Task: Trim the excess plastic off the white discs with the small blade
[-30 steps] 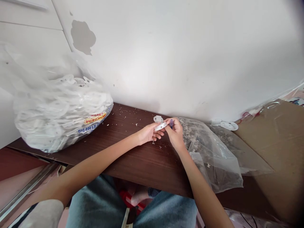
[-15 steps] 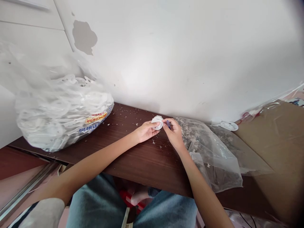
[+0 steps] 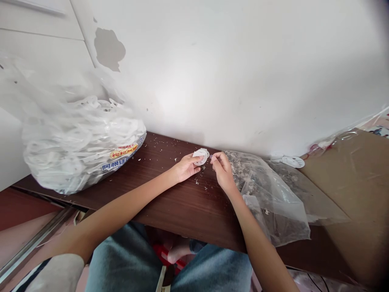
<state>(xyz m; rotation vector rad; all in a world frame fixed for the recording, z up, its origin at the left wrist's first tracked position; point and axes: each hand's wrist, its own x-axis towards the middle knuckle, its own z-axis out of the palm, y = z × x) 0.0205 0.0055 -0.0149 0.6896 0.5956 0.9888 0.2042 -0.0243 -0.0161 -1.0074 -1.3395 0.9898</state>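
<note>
My left hand (image 3: 187, 167) grips a small round white piece (image 3: 200, 155) between thumb and fingers, above the dark brown table. Just to its right, my right hand (image 3: 221, 165) is closed on a small purple tool (image 3: 212, 157), mostly covered by the fingers. The tool's tip is close to the right edge of the white piece; whether they touch is too small to tell. Small white shavings (image 3: 197, 182) lie on the table under and around both hands.
A large clear bag (image 3: 82, 150) full of white pieces stands at the left. Right of my hands lie clear plastic bags (image 3: 273, 198) with grey-white scraps. Another white piece (image 3: 293, 162) lies by the wall, beside a brown cardboard surface (image 3: 358, 194).
The purple tool has turned and shows less between my right fingers. My right hand has shifted slightly right, away from the white piece, which is tilted differently in my left hand.
</note>
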